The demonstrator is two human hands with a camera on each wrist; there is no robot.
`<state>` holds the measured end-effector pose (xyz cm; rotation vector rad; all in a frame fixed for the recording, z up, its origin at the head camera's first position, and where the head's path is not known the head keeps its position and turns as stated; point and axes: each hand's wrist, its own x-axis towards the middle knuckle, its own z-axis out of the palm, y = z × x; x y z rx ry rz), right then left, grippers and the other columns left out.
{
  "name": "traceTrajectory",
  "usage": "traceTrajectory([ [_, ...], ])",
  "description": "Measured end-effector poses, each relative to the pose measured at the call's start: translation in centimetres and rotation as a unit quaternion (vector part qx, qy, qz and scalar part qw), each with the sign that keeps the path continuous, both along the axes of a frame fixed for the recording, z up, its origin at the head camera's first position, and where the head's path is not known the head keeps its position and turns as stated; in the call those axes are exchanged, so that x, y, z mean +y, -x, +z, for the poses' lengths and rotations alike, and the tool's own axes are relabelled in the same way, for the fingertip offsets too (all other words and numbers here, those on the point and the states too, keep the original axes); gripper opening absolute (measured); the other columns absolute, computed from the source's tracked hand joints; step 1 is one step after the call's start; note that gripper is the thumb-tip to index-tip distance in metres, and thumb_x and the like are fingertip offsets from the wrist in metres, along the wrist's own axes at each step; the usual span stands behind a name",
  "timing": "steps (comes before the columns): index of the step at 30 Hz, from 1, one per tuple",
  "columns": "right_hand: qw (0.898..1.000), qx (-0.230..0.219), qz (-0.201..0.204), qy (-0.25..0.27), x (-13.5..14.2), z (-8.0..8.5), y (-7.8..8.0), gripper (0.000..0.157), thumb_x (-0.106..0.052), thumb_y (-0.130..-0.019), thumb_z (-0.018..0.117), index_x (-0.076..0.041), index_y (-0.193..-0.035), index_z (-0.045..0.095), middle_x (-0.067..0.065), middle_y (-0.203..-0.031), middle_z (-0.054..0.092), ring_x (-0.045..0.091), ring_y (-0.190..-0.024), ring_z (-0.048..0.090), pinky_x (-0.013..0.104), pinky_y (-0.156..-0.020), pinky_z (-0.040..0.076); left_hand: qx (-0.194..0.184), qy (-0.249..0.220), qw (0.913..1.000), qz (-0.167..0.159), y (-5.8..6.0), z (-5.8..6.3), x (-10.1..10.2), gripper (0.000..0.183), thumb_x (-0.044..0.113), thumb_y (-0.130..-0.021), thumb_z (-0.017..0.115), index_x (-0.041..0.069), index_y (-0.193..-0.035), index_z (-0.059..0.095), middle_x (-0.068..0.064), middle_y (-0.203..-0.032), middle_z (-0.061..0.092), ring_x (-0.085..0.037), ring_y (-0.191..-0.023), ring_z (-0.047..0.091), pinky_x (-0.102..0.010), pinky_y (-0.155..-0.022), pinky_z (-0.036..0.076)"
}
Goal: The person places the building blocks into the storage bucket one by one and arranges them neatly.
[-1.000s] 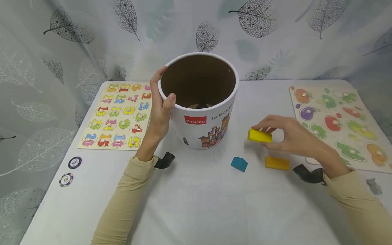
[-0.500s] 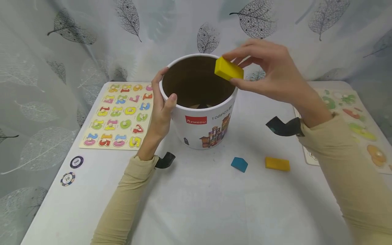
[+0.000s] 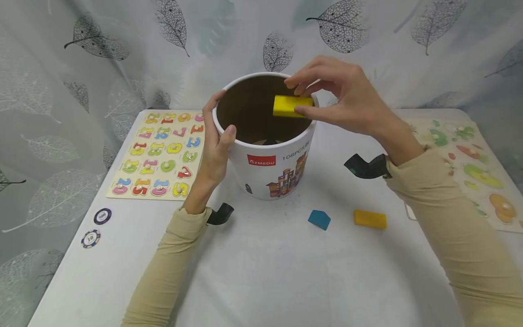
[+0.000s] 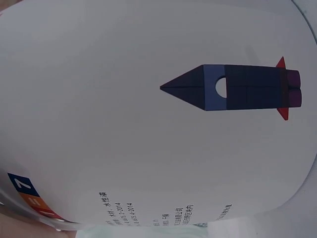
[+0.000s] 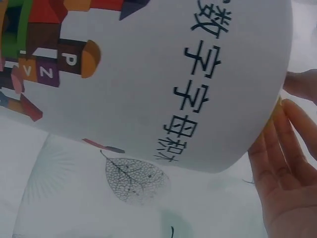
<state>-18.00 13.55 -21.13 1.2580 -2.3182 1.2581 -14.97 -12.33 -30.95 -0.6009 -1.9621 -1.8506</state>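
A large white bucket (image 3: 241,170) with printed toy blocks stands mid-table, its dark mouth facing up. My left hand (image 3: 214,147) grips its left rim, thumb in front and fingers round the outside. My right hand (image 3: 339,97) is over the right rim and pinches a yellow rectangular block (image 3: 283,106) at the mouth. The thumb lies across the block's right end, with fingertips above and behind it. In the right wrist view, the same hand (image 5: 292,173) is beside the rim, the block mostly hidden. A blue house-shaped block (image 3: 319,219) and an orange-yellow block (image 3: 369,219) lie right of the bucket's front.
A number puzzle board (image 3: 140,179) lies left of the bucket, and a vegetable puzzle board (image 3: 486,195) lies on the right, partly behind my right arm. Two poker chips, one dark (image 3: 102,216) and one patterned (image 3: 91,238), sit near the left edge. A leaf-print curtain (image 3: 245,36) hangs behind.
My right hand has lifted the yellow block from the table and carried it up and left to the bucket's mouth, where it now sits lower and more level. My left hand has stayed put.
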Motion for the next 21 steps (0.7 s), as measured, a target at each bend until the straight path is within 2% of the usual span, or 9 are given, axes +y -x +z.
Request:
traceTrajectory([
  [3, 1.000, -0.005, 0.004, 0.010, 0.3, -0.3, -0.3, 0.042, 0.011, -0.075, 0.075, 0.003, -0.116, 0.067, 0.010, -0.112, 0.064, 0.015, -0.098, 0.063, 0.019, -0.092, 0.051, 0.005, -0.004, 1.0000, -0.007, 0.0, 0.0, 0.0, 0.098, 0.071, -0.080, 0.056, 0.013, -0.150, 0.021, -0.012, -0.150, 0.036, -0.030, -0.133, 0.040, -0.055, -0.109, 0.038],
  [8, 0.999, 0.020, -0.021, 0.020, 2.1, -0.6, -1.8, 0.049, 0.015, -0.071, 0.076, 0.001, -0.117, 0.067, 0.011, -0.113, 0.065, 0.009, -0.102, 0.062, 0.019, -0.095, 0.050, 0.008, -0.008, 0.9999, -0.009, 0.0, 0.0, 0.0, 0.099, 0.072, -0.079, 0.056, 0.014, -0.150, 0.021, -0.012, -0.149, 0.036, -0.032, -0.133, 0.040, -0.058, -0.108, 0.037],
  [12, 0.996, 0.062, -0.067, -0.018, 4.3, -1.1, -3.9, 0.052, 0.015, -0.067, 0.079, 0.000, -0.116, 0.067, 0.007, -0.114, 0.066, 0.001, -0.106, 0.059, 0.014, -0.096, 0.046, 0.009, -0.009, 0.9999, -0.010, 0.1, 0.1, 0.0, 0.098, 0.071, -0.080, 0.057, 0.014, -0.150, 0.021, -0.013, -0.149, 0.036, -0.033, -0.133, 0.039, -0.059, -0.108, 0.037],
  [14, 0.992, 0.072, -0.085, -0.052, 5.6, -2.0, -5.0, 0.054, 0.013, -0.064, 0.082, -0.003, -0.114, 0.068, 0.005, -0.113, 0.067, -0.005, -0.106, 0.056, 0.010, -0.096, 0.042, 0.010, -0.010, 0.9998, -0.012, 0.1, 0.1, 0.1, 0.097, 0.070, -0.080, 0.057, 0.014, -0.150, 0.021, -0.014, -0.148, 0.037, -0.034, -0.132, 0.039, -0.059, -0.107, 0.037],
  [16, 0.992, 0.064, -0.078, -0.078, 6.9, -3.3, -5.9, 0.056, 0.010, -0.062, 0.084, -0.006, -0.113, 0.070, 0.001, -0.113, 0.068, -0.006, -0.107, 0.055, 0.009, -0.092, 0.041, 0.009, -0.008, 0.9999, -0.010, 0.1, 0.1, 0.1, 0.098, 0.071, -0.079, 0.057, 0.014, -0.150, 0.021, -0.014, -0.148, 0.037, -0.035, -0.132, 0.040, -0.059, -0.107, 0.037],
  [21, 0.991, -0.025, -0.039, -0.125, 9.9, -7.9, -7.8, 0.060, 0.003, -0.064, 0.087, -0.021, -0.116, 0.069, -0.012, -0.110, 0.065, -0.003, -0.101, 0.057, 0.008, -0.084, 0.045, 0.006, -0.007, 0.9999, -0.009, 0.0, 0.1, 0.2, 0.101, 0.074, -0.077, 0.058, 0.014, -0.150, 0.021, -0.014, -0.148, 0.037, -0.035, -0.132, 0.040, -0.059, -0.107, 0.038],
])
